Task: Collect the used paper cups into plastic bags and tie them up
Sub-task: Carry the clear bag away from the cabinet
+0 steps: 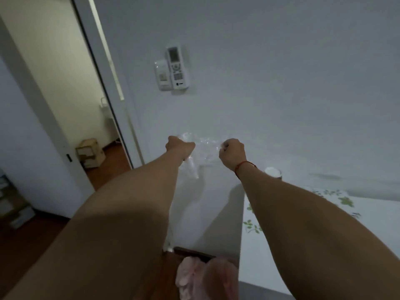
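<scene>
A clear plastic bag (204, 148) is stretched between my two fists, held out in front of the white wall. My left hand (179, 147) is shut on the bag's left side, and a strip of it hangs down below that fist. My right hand (232, 153), with a red string at its wrist, is shut on the bag's right side. One white paper cup (273, 172) stands behind my right forearm, at the far edge of the flowered surface. I cannot tell what the bag holds.
A flowered white cloth (324, 213) covers the surface at the right. A remote (177, 68) hangs on the wall above. An open doorway (71, 105) lies at the left, with a cardboard box (89, 152) inside. Pink slippers (190, 276) show below on the wooden floor.
</scene>
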Demonstrator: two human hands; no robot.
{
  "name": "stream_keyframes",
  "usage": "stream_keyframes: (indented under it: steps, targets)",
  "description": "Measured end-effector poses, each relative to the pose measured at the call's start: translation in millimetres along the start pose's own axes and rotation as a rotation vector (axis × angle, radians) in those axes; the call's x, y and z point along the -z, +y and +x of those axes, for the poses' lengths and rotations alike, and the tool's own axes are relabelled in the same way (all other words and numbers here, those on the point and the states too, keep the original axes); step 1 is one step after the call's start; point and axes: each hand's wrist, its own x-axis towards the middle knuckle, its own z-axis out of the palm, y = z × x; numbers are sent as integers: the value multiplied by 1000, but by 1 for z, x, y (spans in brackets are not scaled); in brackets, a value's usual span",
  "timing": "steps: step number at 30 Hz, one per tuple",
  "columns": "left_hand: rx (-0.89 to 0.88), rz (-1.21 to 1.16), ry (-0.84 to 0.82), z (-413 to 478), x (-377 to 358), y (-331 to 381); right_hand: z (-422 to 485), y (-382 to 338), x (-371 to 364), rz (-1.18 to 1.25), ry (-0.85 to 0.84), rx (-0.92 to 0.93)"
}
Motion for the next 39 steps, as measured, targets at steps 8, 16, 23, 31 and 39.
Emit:
stream_keyframes:
  steps: [8, 16, 23, 31, 39]
  targets:
    - [103, 50, -162, 81, 18, -92, 20, 12, -128, -1, -87, -135]
    - [271, 282, -431, 164, -50, -218, 29, 104, -226, -54, -220, -431]
    - [274, 343, -540, 180, -145, -354, -3, 232, -309, -198, -320, -666]
    - [253, 385, -616, 193, -277, -551, -66, 421, -418, -218, -326, -948]
    - [447, 390, -743, 173, -385, -722, -119, 571, -522, -53, -230, -1103]
